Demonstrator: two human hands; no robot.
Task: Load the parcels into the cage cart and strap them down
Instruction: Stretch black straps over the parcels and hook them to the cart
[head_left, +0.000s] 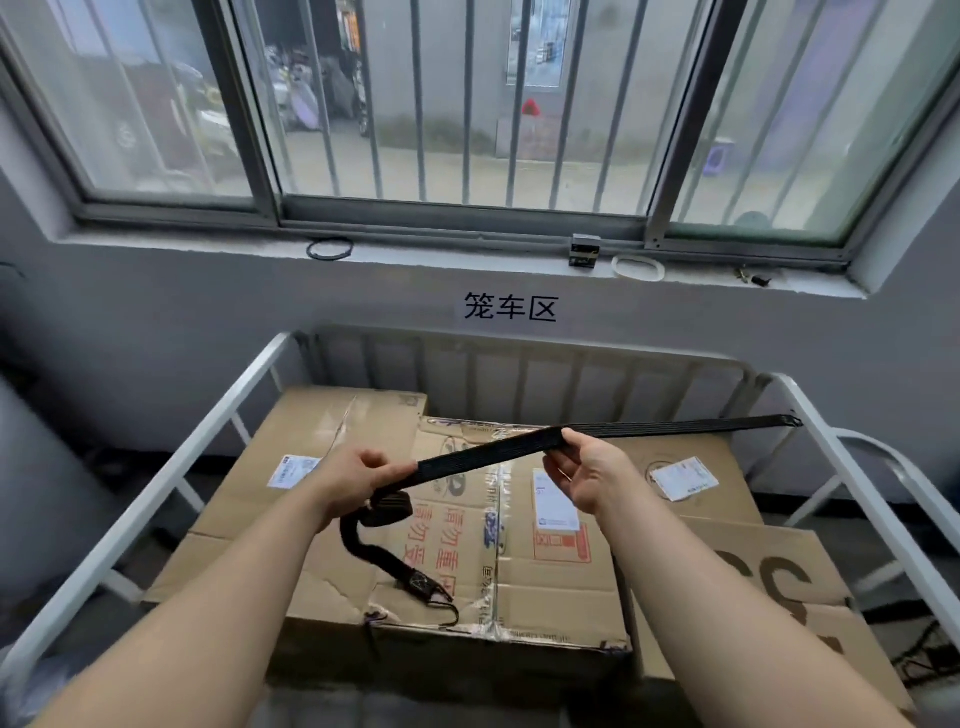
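Two bare hands work a black elastic strap (483, 452) across cardboard parcels packed into a white cage cart (156, 486), under a barred window (470, 104) and a wall sign (510, 306) reading 笼车区.

At the left of the frame the cart's rail runs down towards the lower corner, with a labelled parcel (322, 426) just inside it. Left of centre, the left hand (353, 480) is closed round the strap, fingers curled tight. Below it the slack tail loops down and ends in a free hook (427, 587) over the taped centre parcel (545, 582).

From that fist the strap climbs rightward, clear of the cartons, to the right hand (592, 475), which pinches it between thumb and fingertips. Beyond, it runs taut towards the upper right, where its far hook (792, 418) appears caught on the cart's right rail (852, 475); the catch itself is too small to confirm. A third parcel (737, 462), also labelled, lies beneath that span.

Loading looks finished, but the strapping is not, since the free end has no anchor yet. The chief risk, on this evidence, is recoil: a stretched band would whip back if the far hook slipped off the rail or the thin pinch gave way. The dangling hook could also snag the torn cardboard and loose tape beneath it when drawn leftward.
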